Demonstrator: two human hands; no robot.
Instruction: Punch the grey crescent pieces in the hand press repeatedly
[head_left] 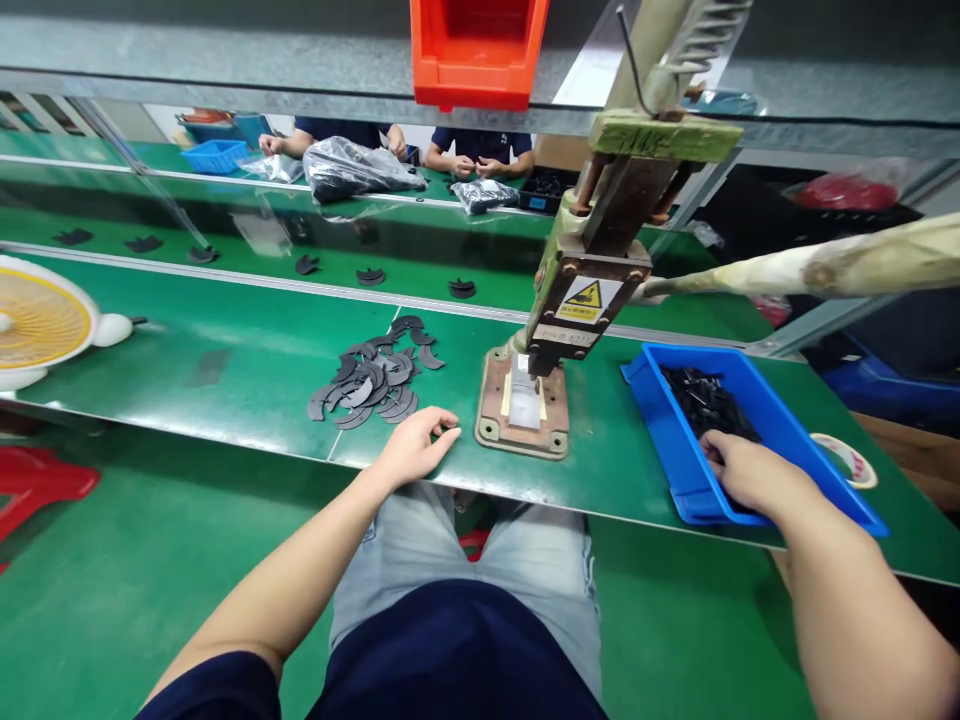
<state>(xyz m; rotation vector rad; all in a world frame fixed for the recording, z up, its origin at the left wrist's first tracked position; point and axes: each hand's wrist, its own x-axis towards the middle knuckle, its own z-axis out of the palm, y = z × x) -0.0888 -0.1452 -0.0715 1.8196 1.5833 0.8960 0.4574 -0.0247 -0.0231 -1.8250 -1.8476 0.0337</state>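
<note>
My left hand (420,443) rests at the near edge of the green table, thumb and forefinger bent with a small gap between them and nothing visible in it. Just beyond it lies a loose pile of dark grey curved pieces (375,375). Right of that hand stands a hand press (581,290) with a metal base plate (493,415); a pale block sits under its ram. My right hand (742,470) reaches into a blue bin (679,480) of small black parts (705,400). Its fingers are curled among the parts, and what they hold is hidden.
A press lever (825,262) extends right above the bin. A tape roll (846,460) lies beside the bin. A fan (45,320) stands at left. Curved pieces (370,276) lie spaced along the strip behind. Two co-workers sit opposite near plastic bags (356,170). An orange bin (480,80) hangs above.
</note>
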